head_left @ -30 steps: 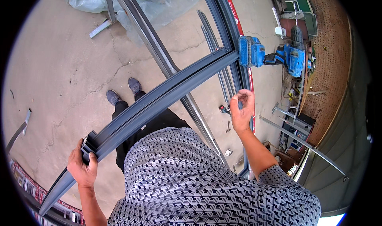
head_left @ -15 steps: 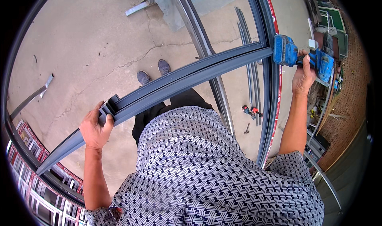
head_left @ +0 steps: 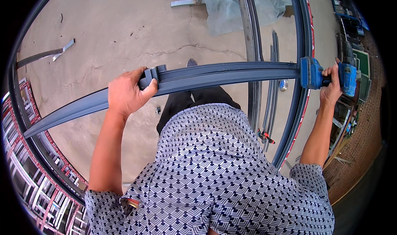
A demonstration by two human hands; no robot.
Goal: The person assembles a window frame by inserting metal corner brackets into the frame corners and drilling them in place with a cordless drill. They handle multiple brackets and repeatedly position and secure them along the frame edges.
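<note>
My left hand (head_left: 129, 90) is closed around a short dark grey profile piece (head_left: 151, 77), which sits on a long dark grey metal bar (head_left: 223, 75). Crosswise in front of my waist, this bar joins a larger dark frame, whose right side rail (head_left: 304, 32) runs away from me. My right hand (head_left: 332, 84) grips a blue cordless drill (head_left: 349, 80) by its handle, just beyond that rail. The drill's battery end is beside the bar's right end, its chuck pointing away to the right. My fingers partly hide the short piece and the handle.
Beneath the frame, a metal beam (head_left: 253, 32) and thin rods (head_left: 271, 86) extend across the concrete floor. A red-and-black tool (head_left: 266, 137) lies by the rods. Clear plastic sheeting (head_left: 225, 13) is at the far side, stacked profiles (head_left: 45, 181) at lower left, clutter (head_left: 345, 123) at right.
My view has shifted, and the bar now looks more level. My left hand and the short piece appear farther right along the bar. My right hand still holds the drill beside the rail.
</note>
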